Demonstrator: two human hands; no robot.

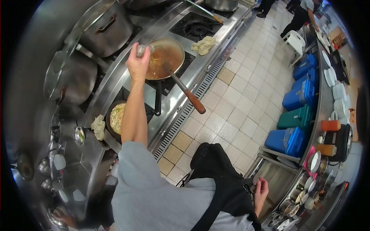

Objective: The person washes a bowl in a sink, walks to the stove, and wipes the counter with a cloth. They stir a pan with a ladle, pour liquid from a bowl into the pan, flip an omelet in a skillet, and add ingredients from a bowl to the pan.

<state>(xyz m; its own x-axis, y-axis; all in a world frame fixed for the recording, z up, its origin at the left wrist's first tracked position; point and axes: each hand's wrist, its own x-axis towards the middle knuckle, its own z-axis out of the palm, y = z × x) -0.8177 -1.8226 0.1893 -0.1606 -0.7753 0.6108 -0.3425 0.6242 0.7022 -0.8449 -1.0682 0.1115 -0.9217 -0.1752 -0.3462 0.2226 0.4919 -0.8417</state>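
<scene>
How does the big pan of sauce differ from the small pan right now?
The big pan holds reddish-brown liquid; the small pan holds pale chopped food with green bits. A wooden-handled utensil stands in the big pan; none shows in the small pan, partly hidden by the left arm. Both contain food.

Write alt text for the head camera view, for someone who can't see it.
A left hand holds a small clear container over a pan of reddish-brown sauce with a ladle in it, on a stove. The right hand hangs low; across the tiled floor stand blue and green bins.
</scene>
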